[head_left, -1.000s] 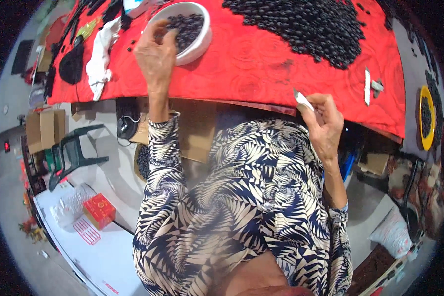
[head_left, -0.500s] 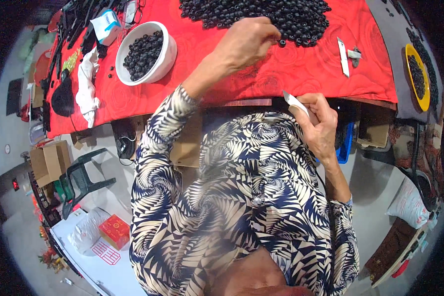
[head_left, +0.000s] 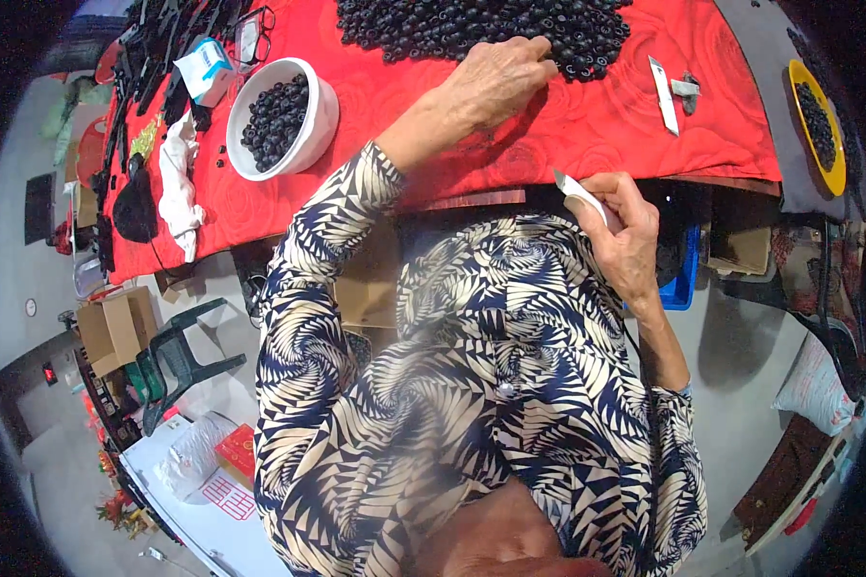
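Top centre, left hand (head_left: 503,82) half-curls at beads (head_left: 433,29), likely light and best pinched sideways, catch unclear; centre right, right hand (head_left: 627,236) clasps knife (head_left: 577,187)

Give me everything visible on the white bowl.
White bowl: round, deep and smooth-walled with a rounded rim, plastic by the look of it. It stands upright on the red tablecloth, in the left part of the picture, left of the pile of black parts. Inside lies a heap of small black pieces, below the rim, with bare white inner wall showing around them. Neither hand touches it. Its underside is hidden.
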Demonstrator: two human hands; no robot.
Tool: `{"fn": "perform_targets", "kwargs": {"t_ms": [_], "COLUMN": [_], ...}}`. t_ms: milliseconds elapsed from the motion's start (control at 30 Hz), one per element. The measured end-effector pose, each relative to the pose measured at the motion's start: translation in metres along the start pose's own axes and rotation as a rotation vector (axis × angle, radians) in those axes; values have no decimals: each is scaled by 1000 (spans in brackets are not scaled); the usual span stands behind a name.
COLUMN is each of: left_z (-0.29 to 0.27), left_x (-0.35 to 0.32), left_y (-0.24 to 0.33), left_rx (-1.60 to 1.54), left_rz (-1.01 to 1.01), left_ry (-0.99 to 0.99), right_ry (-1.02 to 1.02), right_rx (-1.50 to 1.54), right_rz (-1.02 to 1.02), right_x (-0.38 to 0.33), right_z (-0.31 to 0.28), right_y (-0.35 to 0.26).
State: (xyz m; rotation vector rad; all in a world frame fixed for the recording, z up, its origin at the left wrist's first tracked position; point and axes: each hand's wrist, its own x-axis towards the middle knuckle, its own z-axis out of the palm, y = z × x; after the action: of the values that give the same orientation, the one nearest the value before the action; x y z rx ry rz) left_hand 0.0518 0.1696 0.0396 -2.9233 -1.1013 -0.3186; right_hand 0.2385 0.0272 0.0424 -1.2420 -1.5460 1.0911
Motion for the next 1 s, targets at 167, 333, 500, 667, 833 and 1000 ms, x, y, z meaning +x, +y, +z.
{"fn": "perform_targets", "kwargs": {"t_ms": [167,333,500,667,833,1000], "left_z": [-2,-3,-5,-18,-32,-22], "left_x": [-6,-12,-21,-71,-113,-142], "left_y": [0,5,5,23,42,51], "left_rx": [-115,-115,-139,-1037,-1600,-1753], "left_rz": [20,26,-95,-504,-747,-752], "left_ry": [69,62,124,317,523,664], "right_ry": [-18,-14,-34,-30,-115,-160], "right_rx": [-1,-22,-61,-70,-60,-26], "right_rz": [35,25,54,91,81,7], "right_x": [1,1,2,7,16,28], "right_z": [-1,3,2,8,19,38], "right_y": [-3,-4,-5,-8,-14,-23]}}
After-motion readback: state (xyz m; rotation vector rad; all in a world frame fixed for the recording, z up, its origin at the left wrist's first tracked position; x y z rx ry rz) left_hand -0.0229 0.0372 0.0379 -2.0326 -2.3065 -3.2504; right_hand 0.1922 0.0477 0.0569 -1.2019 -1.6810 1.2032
